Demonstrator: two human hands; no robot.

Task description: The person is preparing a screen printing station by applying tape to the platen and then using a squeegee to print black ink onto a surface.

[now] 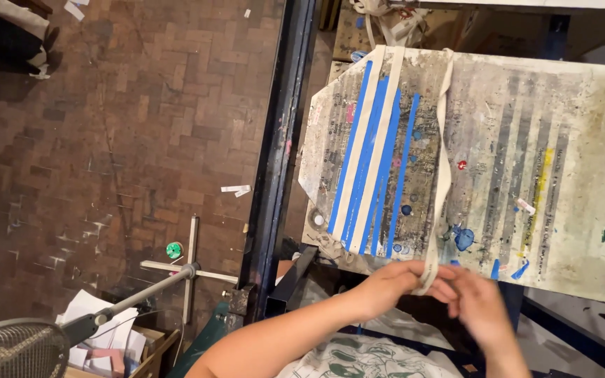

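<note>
A paint-stained printing board (582,140) with blue tape stripes (372,154) lies in front of me. A long cream fabric strap (444,161) runs down the board to its near edge. My left hand (390,280) pinches the strap's lower end just off that edge. My right hand (477,304) is blurred, its fingers meeting the left hand at the strap's end; whether it grips is unclear. Two more cream strips (365,140) lie between the blue stripes.
A dark metal frame post (281,140) borders the board's left side over a brick floor (120,126). A fan (15,350) on a pole stand (141,294) sits at lower left, with a green tape roll (174,250) nearby. White fabric with a green print (358,360) lies below my arms.
</note>
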